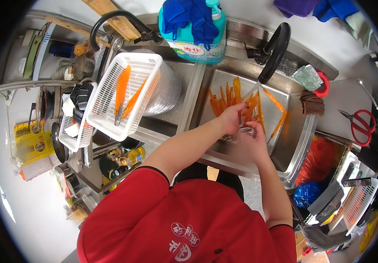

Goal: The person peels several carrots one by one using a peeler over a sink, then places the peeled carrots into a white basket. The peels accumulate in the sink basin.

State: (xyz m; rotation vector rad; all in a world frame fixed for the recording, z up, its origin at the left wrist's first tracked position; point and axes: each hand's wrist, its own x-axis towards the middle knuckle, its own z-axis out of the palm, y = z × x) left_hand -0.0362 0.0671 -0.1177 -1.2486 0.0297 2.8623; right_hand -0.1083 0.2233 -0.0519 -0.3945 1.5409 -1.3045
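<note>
My left hand [233,119] and my right hand [254,135] are close together over the right steel sink basin [280,149]. Between them is a metal utensil [246,131], partly covered by my fingers; its exact kind is unclear. A stream of water [252,91] falls from the black faucet [276,54] beside my left hand. Just beyond my fingers, several long orange-handled utensils [223,100] lie bunched in the basin. More orange pieces [278,103] lie apart, towards its right wall.
A white slotted basket [107,126] with orange-handled utensils [122,88] rests tilted on a clear container [166,95] at left. A turquoise detergent bottle [192,54] draped with blue gloves [189,16] stands behind. Brown cloth [312,102] hangs at the basin's corner; red-handled scissors [362,126] lie right.
</note>
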